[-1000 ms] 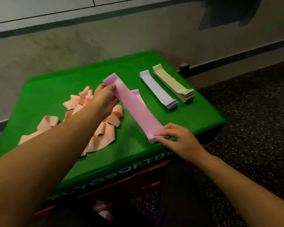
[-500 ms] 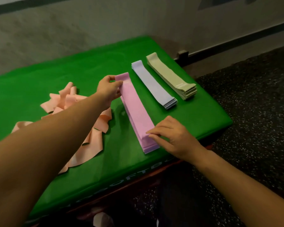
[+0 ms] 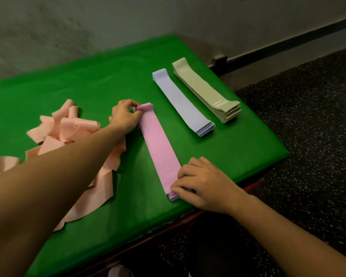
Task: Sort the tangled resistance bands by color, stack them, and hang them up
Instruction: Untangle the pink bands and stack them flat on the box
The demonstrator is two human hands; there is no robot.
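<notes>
A stack of pink-violet bands (image 3: 160, 148) lies flat in the middle of the green mat (image 3: 100, 80). My left hand (image 3: 125, 114) pinches the far end of its top band. My right hand (image 3: 202, 180) holds the near end of the stack, fingers curled over it. To the right lie two neat stacks side by side: lavender bands (image 3: 181, 100) and olive-green bands (image 3: 206, 90). A tangled heap of peach bands (image 3: 72, 128) sprawls at the left, partly hidden under my left forearm.
The green mat covers a low box whose front edge runs just below my right hand. Dark speckled floor (image 3: 308, 136) spreads to the right and in front. A grey wall (image 3: 108, 23) rises right behind the mat.
The pink-violet band, held raised and slanted a second ago, now lies flat on its stack. Both hands came down with it and still hold its two ends.
</notes>
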